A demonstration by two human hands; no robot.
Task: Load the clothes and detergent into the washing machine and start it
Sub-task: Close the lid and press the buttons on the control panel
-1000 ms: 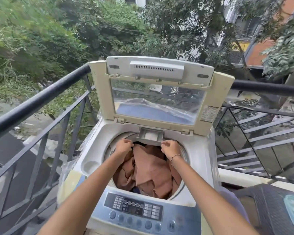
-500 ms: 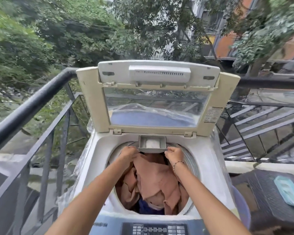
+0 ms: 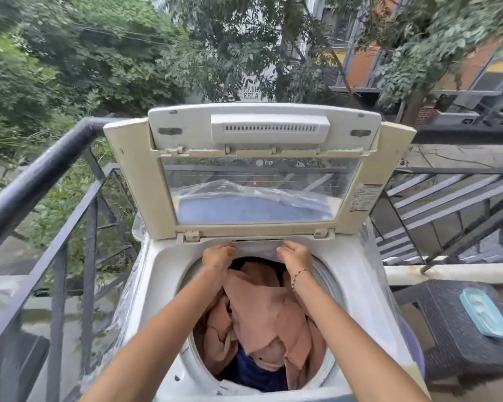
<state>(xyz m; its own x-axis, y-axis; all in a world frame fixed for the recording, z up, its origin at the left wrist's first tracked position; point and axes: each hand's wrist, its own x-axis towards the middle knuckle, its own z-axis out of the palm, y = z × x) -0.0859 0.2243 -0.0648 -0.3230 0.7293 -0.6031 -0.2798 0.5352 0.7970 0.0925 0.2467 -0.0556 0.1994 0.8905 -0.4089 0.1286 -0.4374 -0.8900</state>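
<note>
The white top-load washing machine (image 3: 157,285) stands with its lid (image 3: 140,184) raised upright. Its drum holds crumpled tan-pink clothes (image 3: 262,309) over a dark blue garment (image 3: 253,375). At the back rim of the drum opening, the detergent drawer (image 3: 257,247) sits pushed in almost flush. My left hand (image 3: 218,255) presses on the drawer's left end with fingers curled. My right hand (image 3: 295,253), with a bead bracelet on the wrist, presses on the right end. The control panel is out of view below the frame.
A dark metal balcony railing (image 3: 41,175) runs along the left and behind the machine. At the right stands a dark woven stool (image 3: 447,338) with a teal plastic lid (image 3: 484,311) on it. A purple tub edge (image 3: 413,343) shows beside the machine.
The open detergent drawer, with white powder visible in it, has slid back into the machine under both hands. The view has moved closer and tilted up, so the control panel dropped out of sight.
</note>
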